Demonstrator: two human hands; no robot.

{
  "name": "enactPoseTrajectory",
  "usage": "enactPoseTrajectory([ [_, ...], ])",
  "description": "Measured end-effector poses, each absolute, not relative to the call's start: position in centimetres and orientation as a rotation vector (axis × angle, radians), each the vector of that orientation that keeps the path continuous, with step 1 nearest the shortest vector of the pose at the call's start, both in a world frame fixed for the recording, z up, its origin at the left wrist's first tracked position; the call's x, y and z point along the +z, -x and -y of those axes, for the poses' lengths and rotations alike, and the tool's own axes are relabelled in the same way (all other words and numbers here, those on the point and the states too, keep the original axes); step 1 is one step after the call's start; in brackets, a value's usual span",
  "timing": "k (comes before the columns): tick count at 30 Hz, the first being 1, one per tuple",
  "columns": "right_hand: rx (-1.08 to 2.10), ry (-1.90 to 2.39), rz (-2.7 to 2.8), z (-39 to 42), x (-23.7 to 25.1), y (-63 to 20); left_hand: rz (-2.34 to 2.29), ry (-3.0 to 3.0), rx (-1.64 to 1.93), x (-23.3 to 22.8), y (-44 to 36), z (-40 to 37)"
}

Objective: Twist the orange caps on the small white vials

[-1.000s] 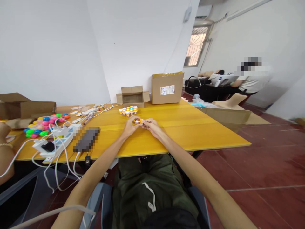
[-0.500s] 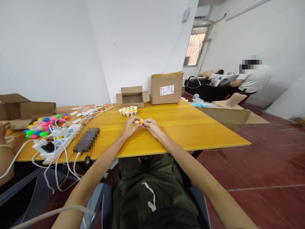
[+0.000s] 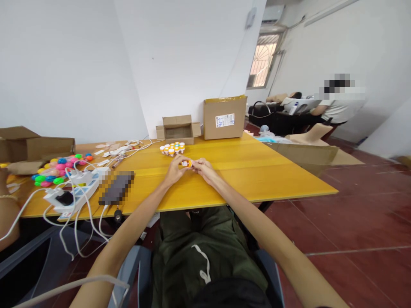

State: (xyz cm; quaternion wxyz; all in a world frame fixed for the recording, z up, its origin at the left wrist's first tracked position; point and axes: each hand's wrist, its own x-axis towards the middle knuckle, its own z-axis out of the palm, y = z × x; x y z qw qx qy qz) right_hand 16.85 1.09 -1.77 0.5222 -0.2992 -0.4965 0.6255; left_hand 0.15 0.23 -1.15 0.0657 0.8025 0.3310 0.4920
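White-walled room, red tiled floor; I sit at a yellow table (image 3: 257,179). My left hand (image 3: 174,170) and right hand (image 3: 204,168) meet over the table near its middle, fingers of both closed on one small orange-and-white bottle (image 3: 186,163) pinched between them, held just above the surface. Whether its cap is on or off is too small to tell. Judged step: working the cap of this one bottle; the next move would call for a firm pinch on the body by one hand while the other turns the top.

At 12 o'clock of my hands stands a cluster of like small bottles (image 3: 172,149), and beyond it an open cardboard box (image 3: 178,128); a taller cardboard box (image 3: 224,117) at 1 o'clock. At 9 o'clock lie a power strip with white cables (image 3: 73,190) and coloured plastic eggs (image 3: 57,168). Another person (image 3: 337,107) is far off at 2 o'clock.
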Motion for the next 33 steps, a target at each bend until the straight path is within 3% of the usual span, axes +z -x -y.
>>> enactPoseTrajectory([
  [33,1.457,0.723,1.195,-1.24,-1.86,-16.98,-1.167,-2.402,1.492,-1.27,-0.32,-0.27],
])
